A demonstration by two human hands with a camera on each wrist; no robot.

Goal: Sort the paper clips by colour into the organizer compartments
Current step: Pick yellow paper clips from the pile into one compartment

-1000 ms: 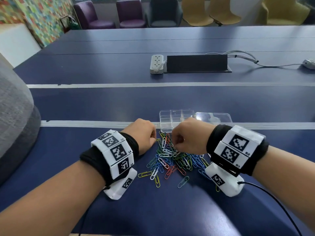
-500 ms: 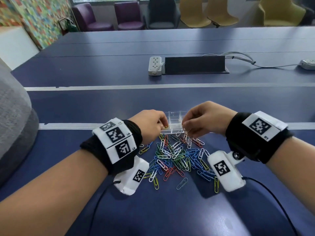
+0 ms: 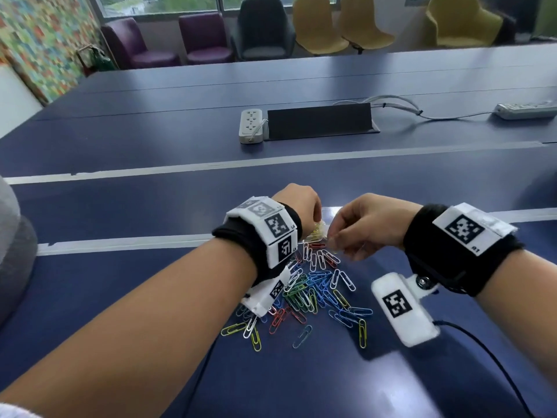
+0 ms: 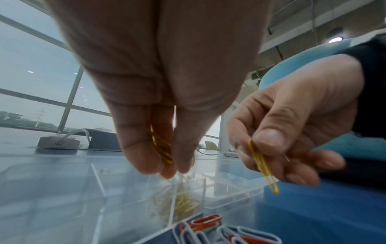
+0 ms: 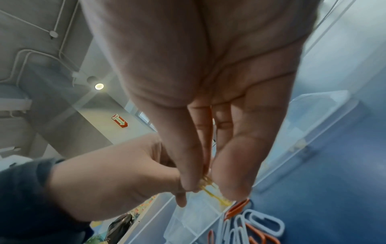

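A loose pile of coloured paper clips [image 3: 316, 292] lies on the blue table in front of me. Just beyond it stands the clear organizer [image 4: 129, 194], largely hidden under my hands in the head view. One near compartment holds several yellow clips [image 4: 183, 203]. My left hand [image 4: 167, 166] hovers over that compartment and pinches a yellow clip [image 4: 162, 148] between thumb and fingers. My right hand [image 3: 334, 239] is close beside it and pinches another yellow clip [image 4: 264, 166] that hangs down. Red and white clips [image 4: 208, 222] lie against the organizer's near wall.
The organizer's clear lid [image 4: 231, 189] lies open to its right. Farther back on the table are a white power strip [image 3: 250, 125], a black cable box [image 3: 319, 120] and a second power strip [image 3: 524, 110]. A grey cushioned object [image 3: 12, 260] sits at the left edge.
Both hands have lifted from the clip pile and moved forward over the organizer, each carrying a yellow clip. The hands have come closer together.
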